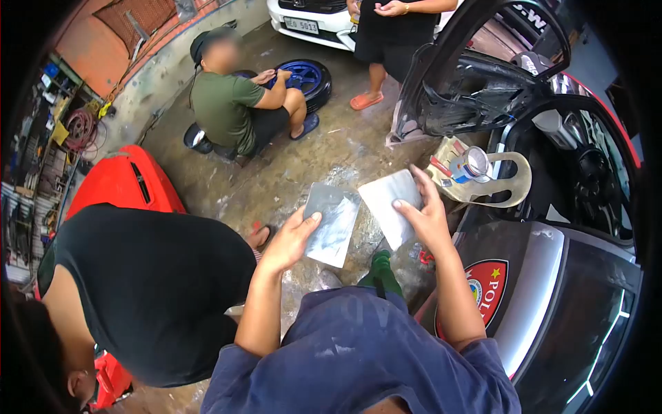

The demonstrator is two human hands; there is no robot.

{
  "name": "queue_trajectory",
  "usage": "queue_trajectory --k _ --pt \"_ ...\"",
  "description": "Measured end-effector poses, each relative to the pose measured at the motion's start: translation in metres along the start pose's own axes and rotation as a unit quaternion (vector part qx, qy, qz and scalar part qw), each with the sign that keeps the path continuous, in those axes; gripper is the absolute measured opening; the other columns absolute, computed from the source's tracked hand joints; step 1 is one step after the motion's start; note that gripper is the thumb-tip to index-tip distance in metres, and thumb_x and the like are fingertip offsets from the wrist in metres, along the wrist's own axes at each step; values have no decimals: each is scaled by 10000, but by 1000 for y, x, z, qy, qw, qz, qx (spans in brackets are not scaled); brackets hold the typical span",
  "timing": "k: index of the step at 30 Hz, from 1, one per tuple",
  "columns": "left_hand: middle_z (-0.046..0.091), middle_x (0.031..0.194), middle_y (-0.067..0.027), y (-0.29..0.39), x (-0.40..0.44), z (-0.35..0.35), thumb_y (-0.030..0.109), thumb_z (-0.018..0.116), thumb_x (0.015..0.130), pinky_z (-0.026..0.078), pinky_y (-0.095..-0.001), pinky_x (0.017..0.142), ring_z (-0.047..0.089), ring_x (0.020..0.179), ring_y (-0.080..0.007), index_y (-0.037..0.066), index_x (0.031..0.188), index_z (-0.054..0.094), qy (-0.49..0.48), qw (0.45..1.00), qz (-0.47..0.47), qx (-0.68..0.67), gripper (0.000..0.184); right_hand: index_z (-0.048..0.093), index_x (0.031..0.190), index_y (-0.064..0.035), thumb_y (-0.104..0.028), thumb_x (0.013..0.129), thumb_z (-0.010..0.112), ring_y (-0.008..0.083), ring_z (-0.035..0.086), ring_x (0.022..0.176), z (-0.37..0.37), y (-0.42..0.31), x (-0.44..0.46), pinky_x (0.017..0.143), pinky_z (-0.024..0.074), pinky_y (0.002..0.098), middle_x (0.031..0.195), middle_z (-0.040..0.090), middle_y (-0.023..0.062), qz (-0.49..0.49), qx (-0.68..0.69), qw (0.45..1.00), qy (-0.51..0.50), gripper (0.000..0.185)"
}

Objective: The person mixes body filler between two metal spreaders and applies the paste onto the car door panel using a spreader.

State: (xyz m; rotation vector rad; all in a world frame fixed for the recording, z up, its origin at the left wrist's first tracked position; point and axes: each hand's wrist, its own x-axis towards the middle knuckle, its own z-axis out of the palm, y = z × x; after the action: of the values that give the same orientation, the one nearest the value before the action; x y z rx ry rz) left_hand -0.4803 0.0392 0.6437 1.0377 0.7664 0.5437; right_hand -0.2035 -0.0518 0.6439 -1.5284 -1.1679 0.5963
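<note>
My left hand (288, 243) is closed on a thin grey rectangular sheet (332, 224), its thumb on top near the left edge. White smears streak the sheet's face. My right hand (429, 219) grips a paler rectangular sheet (387, 207) by its right side, with the thumb pressed on the upper face. Both sheets are held apart in front of my body, above the floor. Their exact kind does not show. Beyond my right hand, an open can (476, 164) sits on a cream plastic stool (514, 178).
To my right stands a car with a police emblem (489, 281) and an open door (469, 103). A person in black (152, 290) bends close at my left, near a red panel (127, 183). Ahead, a person in green (224, 107) squats by a blue-rimmed wheel (300, 79); another person stands behind.
</note>
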Motion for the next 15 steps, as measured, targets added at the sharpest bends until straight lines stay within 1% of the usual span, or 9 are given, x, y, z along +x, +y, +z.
queue_trajectory --k 3,4,7,8,9,11,14,15 --pt "622 1209 -68 -1 -3 -2 291 517 1032 459 -281 945 582 1074 -130 -9 1334 499 -12 998 23 65 426 490 1385 -42 -202 816 764 297 526 1284 10 -10 15 1078 393 375 1377 551 175 -33 -113 992 -44 651" --pt "623 1205 -67 -2 -3 0 291 516 1032 457 -280 944 579 1072 -129 -7 1334 499 -13 998 23 58 424 496 1390 -70 -246 834 752 322 531 1277 15 1 15 1070 405 383 1366 559 182 -53 -110 991 -49 637" --pt "629 1190 -63 3 -2 5 293 512 1034 453 -279 941 572 1065 -127 1 1330 504 -10 999 13 37 416 503 1392 -95 -277 841 750 331 557 1240 27 -1 3 1031 443 392 1345 574 177 -105 -162 975 -110 631" --pt "632 1182 -61 7 -3 8 294 510 1035 453 -280 939 570 1062 -127 5 1326 509 -2 1000 0 30 410 508 1395 -118 -293 842 749 341 584 1194 31 -7 -1 986 477 396 1319 585 176 -113 -159 972 -128 629" --pt "634 1175 -59 9 -2 10 294 508 1036 452 -281 937 568 1059 -127 8 1322 514 5 1000 -11 24 405 510 1387 -117 -294 842 749 350 625 1101 36 -7 -8 908 513 400 1239 615 172 -136 -170 967 -129 621" --pt "639 1157 -59 -1 4 11 297 500 1038 450 -285 926 568 1043 -130 12 1306 527 38 998 30 25 392 512 1376 -113 -279 836 755 362 639 1032 41 -9 -18 851 525 415 1176 626 171 -136 -193 964 -122 614" --pt "641 1134 -58 -21 15 14 301 490 1041 447 -288 909 567 1018 -133 7 1275 545 102 987 109 53 379 512 1367 -110 -258 824 767 370 648 967 46 -4 -26 803 532 426 1134 627 168 -135 -189 970 -72 618" --pt "641 1127 -58 -25 16 19 302 487 1042 446 -289 904 566 1010 -133 4 1263 551 126 980 137 68 377 510 1368 -101 -248 821 771 373 643 988 48 -2 -29 821 528 424 1148 624 177 -122 -182 974 -60 623"
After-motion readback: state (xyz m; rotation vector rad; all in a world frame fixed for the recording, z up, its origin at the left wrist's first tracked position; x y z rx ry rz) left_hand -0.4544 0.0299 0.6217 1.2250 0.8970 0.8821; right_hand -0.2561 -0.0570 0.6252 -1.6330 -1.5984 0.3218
